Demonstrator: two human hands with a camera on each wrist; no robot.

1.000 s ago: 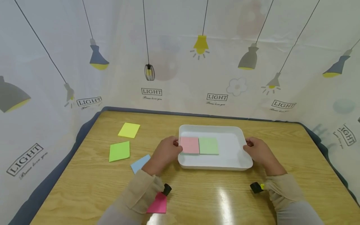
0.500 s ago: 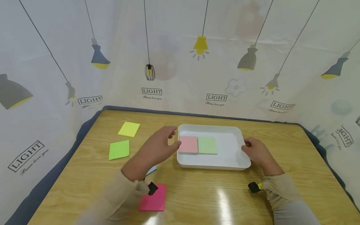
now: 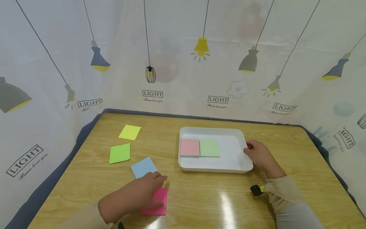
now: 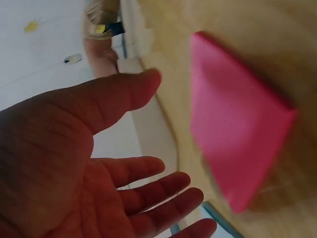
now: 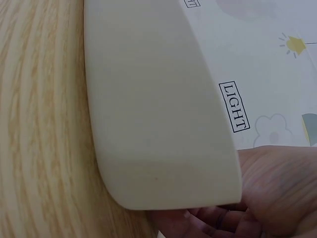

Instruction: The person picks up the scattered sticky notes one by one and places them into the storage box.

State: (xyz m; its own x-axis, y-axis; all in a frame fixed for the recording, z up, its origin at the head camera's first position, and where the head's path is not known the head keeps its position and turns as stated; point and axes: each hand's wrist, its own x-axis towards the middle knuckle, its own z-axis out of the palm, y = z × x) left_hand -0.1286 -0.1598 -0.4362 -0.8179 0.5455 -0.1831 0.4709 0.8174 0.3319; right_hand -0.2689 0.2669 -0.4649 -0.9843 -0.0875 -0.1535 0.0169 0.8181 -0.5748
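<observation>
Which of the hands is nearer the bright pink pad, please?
The left hand, hovering over the bright pink pad; the right hand is farther right, gripping the white tray.

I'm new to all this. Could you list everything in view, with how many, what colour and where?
Wood-grain table: 1, light brown, foreground
Shallow rectangular tray: 1, white, on table
Pale pink square note pad: 1, pink, tray's left end
Pale green square note pad: 1, green, beside the pink
Yellow square note pad: 1, yellow, table's far left
Bright green square note pad: 1, green, nearer than the yellow
Blue square note pad: 1, blue, table's left, partly covered
Magenta square note pad: 1, magenta, table's near side
Lamp-print backdrop: 1, whitish, behind table
Small black blocks: 2, black, near the wrists
Cuffed sleeves: 2, beige and grey, lower edge
Left hand: 1, bare, near the magenta pad
Right hand: 1, bare, pinching tray's right rim
</observation>
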